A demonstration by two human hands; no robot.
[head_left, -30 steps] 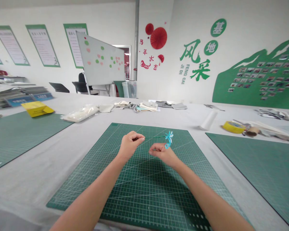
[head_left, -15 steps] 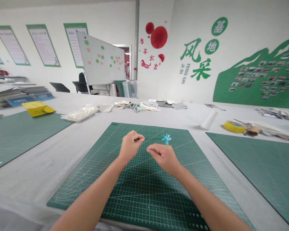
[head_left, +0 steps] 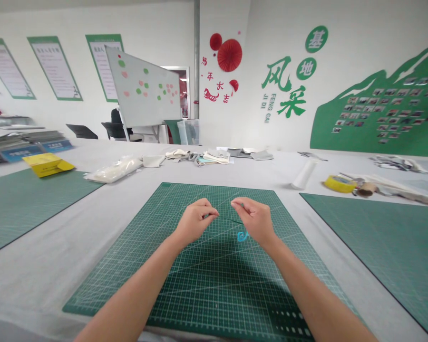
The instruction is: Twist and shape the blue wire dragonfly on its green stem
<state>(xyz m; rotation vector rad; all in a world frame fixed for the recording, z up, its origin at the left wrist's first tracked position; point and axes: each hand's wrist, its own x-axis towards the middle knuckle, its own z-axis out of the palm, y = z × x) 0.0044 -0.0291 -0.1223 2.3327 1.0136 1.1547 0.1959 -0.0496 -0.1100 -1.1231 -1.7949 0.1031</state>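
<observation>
My left hand (head_left: 197, 219) pinches the end of a thin dark green stem (head_left: 235, 221) above the green cutting mat (head_left: 199, 280). The stem runs right and passes behind my right hand (head_left: 255, 219). A light blue curled piece (head_left: 241, 236) shows just below that hand, partly hidden by it. The thumb and fingers of my right hand are pressed together; anything between them is too small to make out. A gap separates the two hands.
More green mats lie at left (head_left: 39, 204) and right (head_left: 374, 242). Beyond are a yellow packet (head_left: 48, 164), a clear plastic bag (head_left: 114, 170), fabric scraps (head_left: 216, 156), a white roll (head_left: 304, 175) and yellow tape (head_left: 340, 184).
My right hand has moved up and away from me, while my left hand has dropped slightly. The blue piece has swung lower and is now partly covered by the right hand. The view has shifted slightly.
</observation>
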